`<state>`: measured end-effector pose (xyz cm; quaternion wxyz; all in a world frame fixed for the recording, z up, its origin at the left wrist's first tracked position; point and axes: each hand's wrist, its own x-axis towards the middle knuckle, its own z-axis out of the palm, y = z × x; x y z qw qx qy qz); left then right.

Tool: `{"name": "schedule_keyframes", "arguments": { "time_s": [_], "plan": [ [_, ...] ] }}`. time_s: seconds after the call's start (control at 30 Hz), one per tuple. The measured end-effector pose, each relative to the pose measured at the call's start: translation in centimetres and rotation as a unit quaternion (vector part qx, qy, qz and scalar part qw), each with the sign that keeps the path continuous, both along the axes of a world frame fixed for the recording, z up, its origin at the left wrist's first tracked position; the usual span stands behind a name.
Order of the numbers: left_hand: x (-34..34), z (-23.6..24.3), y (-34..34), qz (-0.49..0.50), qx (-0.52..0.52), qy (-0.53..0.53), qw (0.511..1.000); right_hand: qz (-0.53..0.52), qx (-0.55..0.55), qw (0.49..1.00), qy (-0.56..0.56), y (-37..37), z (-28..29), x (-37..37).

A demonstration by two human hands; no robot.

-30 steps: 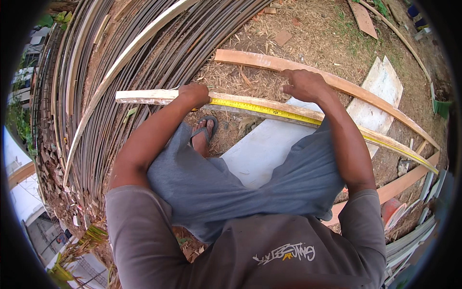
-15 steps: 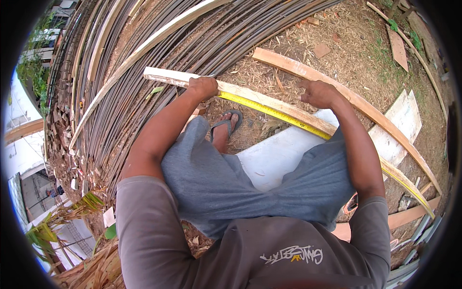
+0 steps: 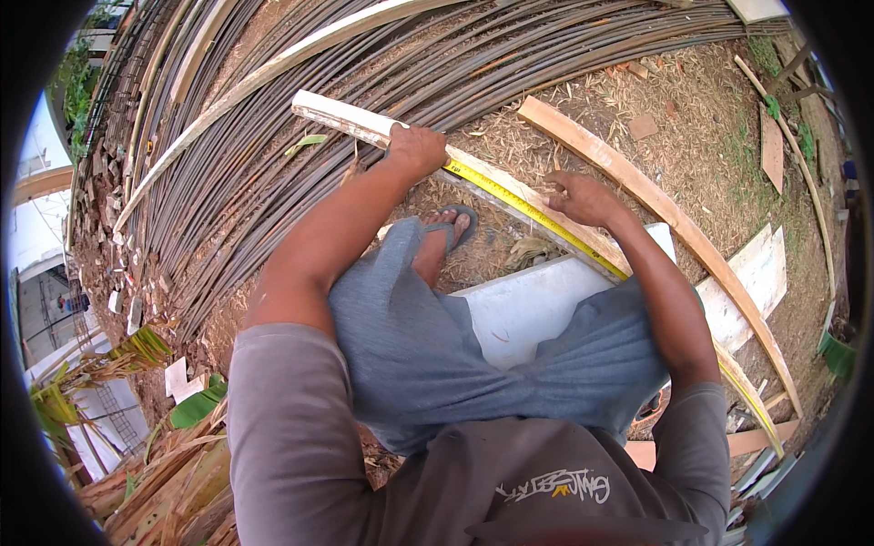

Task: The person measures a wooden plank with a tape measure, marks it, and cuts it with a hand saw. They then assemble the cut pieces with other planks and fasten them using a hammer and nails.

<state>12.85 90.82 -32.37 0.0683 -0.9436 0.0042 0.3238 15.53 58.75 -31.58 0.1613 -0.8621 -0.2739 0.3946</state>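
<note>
Dark rods [image 3: 510,64] curved across the top. The left hand [image 3: 417,153] pinched pale wood [image 3: 341,114], upper middle; yellow tape [image 3: 510,197] ran down right from it. The right hand [image 3: 584,198], half spread, was near the wood.

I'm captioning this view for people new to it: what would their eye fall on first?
Probably the bright yellow measuring tape across the middle, running along a pale beam, with the left hand gripping the beam near its upper end and the right hand close by. Next come the long dark rods sweeping across the upper left, then the white board between the legs.
</note>
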Motion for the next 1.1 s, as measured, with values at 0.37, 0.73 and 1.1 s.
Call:
{"name": "schedule_keyframes", "arguments": {
  "time_s": [0.37, 0.73, 1.1],
  "plan": [
    [-0.6, -1.3, 0.3, -0.009, 0.0, -0.052, 0.999, -0.105, 0.066, 0.99, 0.07, 7.5, -4.9, 0.8],
    [-0.9, -2.0, 0.5, -0.011, -0.004, -0.084, 0.996, -0.225, 0.083, 0.956, 0.171, 12.1, -6.8, 0.8],
    [-0.5, -1.6, 0.4, 0.022, -0.019, -0.067, 0.997, -0.276, 0.085, 0.94, 0.182, 12.7, -7.9, 0.4]
  ]
}}
